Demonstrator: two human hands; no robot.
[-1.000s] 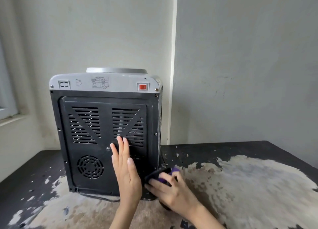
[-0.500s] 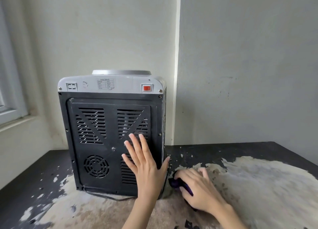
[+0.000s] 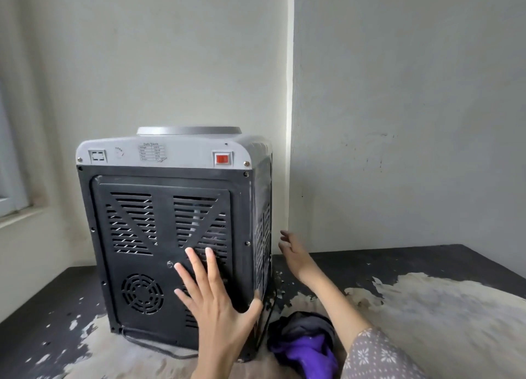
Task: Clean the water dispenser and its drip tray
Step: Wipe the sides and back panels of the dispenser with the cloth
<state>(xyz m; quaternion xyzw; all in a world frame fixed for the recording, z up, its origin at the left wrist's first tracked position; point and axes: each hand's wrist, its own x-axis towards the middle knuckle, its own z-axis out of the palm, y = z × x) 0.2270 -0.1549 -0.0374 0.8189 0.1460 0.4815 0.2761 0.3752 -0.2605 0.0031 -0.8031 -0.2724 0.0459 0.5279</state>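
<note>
**Cloth released; right hand moves to the dispenser's side**

Since the earlier frame the right hand (image 3: 294, 255) has let go of the cloth (image 3: 306, 343) and risen toward the far side of the dispenser (image 3: 170, 236). The cloth, purple and dark grey, now lies bunched on the table (image 3: 427, 307), just beside the dispenser's near right corner and below the right forearm. The left hand (image 3: 217, 307) has stayed flat on the black rear panel, over the lower right vents, fingers straight and spread wide, thumb reaching toward the panel's right edge.

The right hand is blurred; its fingers appear loosely extended and hold nothing. It lies just beside the dispenser's right side panel, and whether it touches that panel cannot be told.

The dispenser stands upright on the table with its back to the camera and its front toward the wall. The drip tray is not in view. With wiping paused and one hand on each of two faces, the likely intent is to turn or shift the unit, so that another face, perhaps the front with the tray, can be reached.
</note>
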